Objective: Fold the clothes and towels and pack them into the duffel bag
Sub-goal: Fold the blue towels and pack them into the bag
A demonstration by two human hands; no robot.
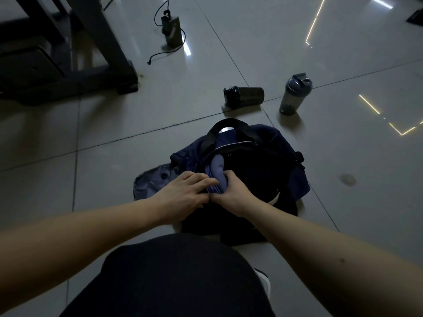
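Fingers [227, 176] of the right hand [232, 193] curl round the near end of the folded cloth bundle [217, 165]. The left hand [183, 193] lays straight fingers flat on its striped edge. The bundle sits at the left rim of the open duffel bag [274, 156] on the floor [91, 133]. Expect soft, light, limp material that unfolds if released, so grip across all layers. Its long axis runs away from the person, far end toward the bag handle [214, 133].

Dim room, glossy grey tile floor [297, 53].
Dark metal frame [96, 30], maybe a desk base, upper left; light strips [315, 20] reflect upper & mid right; grout lines run diag.
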